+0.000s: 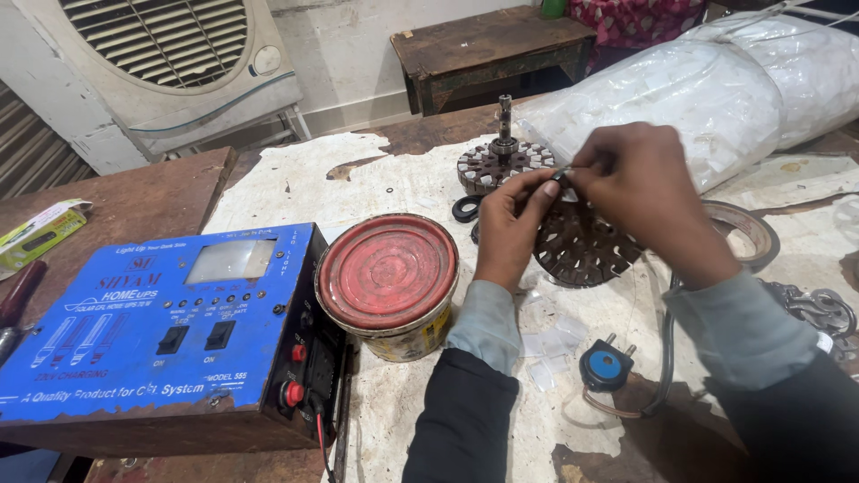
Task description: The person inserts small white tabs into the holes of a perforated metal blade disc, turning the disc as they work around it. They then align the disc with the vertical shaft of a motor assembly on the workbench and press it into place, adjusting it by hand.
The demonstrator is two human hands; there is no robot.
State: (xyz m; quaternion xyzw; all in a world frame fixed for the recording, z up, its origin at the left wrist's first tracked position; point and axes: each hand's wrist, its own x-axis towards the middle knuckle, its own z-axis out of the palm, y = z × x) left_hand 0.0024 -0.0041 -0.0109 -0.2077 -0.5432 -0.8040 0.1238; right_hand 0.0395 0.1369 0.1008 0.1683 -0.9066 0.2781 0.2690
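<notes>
L hand (pixel 508 228) and R hand (pixel 646 186) meet, fingers pinched on a slotted metal disc (pixel 582 243), tilted over the table (pixel 295 183); red-lidded tin (pixel 387 282) just beside.

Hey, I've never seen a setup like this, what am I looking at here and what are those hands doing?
This is one view from a camera worn on a person's head, looking down at a workbench. The left hand and right hand pinch something small between the fingertips, too small to identify, over a dark slotted metal disc. Behind stands a second slotted core on a shaft. Also on the bench: a red-lidded tin, a blue box with switches, a blue plug and a big plastic bag.
</notes>
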